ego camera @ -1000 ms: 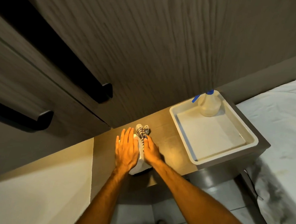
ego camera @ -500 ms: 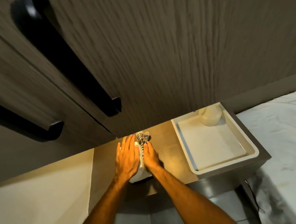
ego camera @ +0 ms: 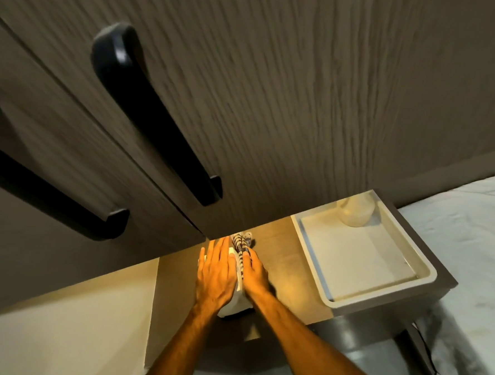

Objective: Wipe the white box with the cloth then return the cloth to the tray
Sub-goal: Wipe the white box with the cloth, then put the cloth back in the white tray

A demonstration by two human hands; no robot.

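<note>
The white box [ego camera: 235,304] stands on a wooden shelf, mostly covered by my hands. My left hand [ego camera: 215,272] lies flat on its top and left side with the fingers spread. My right hand [ego camera: 254,274] presses a striped black-and-white cloth [ego camera: 240,243] against the box's right side. The cloth's far end sticks out past my fingertips, under the cabinet edge. The white tray [ego camera: 309,243] sits to the right on the same shelf.
A pale plastic bottle [ego camera: 355,212] stands in the tray's far corner. A wood-grain cabinet [ego camera: 274,102] with long black handles [ego camera: 155,115] overhangs the shelf [ego camera: 282,264]. A white bedsheet [ego camera: 468,258] lies at right, grey floor tiles [ego camera: 360,368] below.
The camera has tilted up, so the cabinet fills more of the view and hides the bottle's top. Both hands have stayed on the box with the cloth.
</note>
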